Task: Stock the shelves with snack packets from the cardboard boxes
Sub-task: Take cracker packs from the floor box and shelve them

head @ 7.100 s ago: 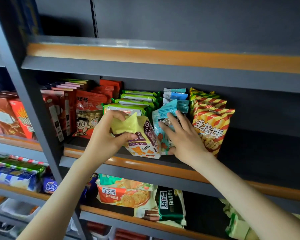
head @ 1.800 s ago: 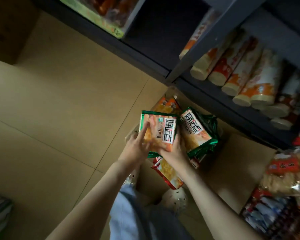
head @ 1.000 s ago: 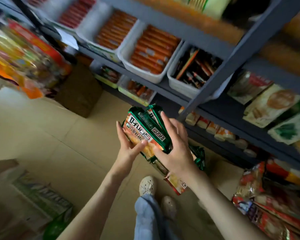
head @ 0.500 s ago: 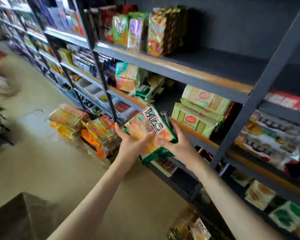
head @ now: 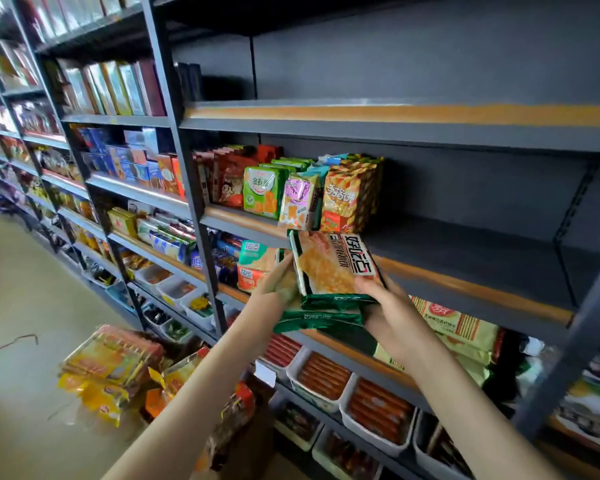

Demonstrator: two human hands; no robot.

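Shelving bay (head: 430, 64): dark grey painted metal with a flat back panel and slotted uprights.
Middle shelf (head: 482, 258): matte board with an orange strip along its front edge. It is bare to the right of the standing row, and is judged to be the destination.
Standing row (head: 347, 192): glossy, pillow-shaped foil bags standing upright at the shelf's left end.
Snack packets (head: 333, 268): a flat rectangular stack in crinkly film with green crimped borders, held tilted in the air just before the shelf's front edge. The step in hand is delivery. The next move is to lift them over the edge and stand them beside the row; the slippery film may let the stack fan apart.
Right hand (head: 388, 306): thumb lies over the stack's lower right corner, fingers curled beneath.
Left hand (head: 278, 282): fingers wrap the stack's left edge; detail is blurred.
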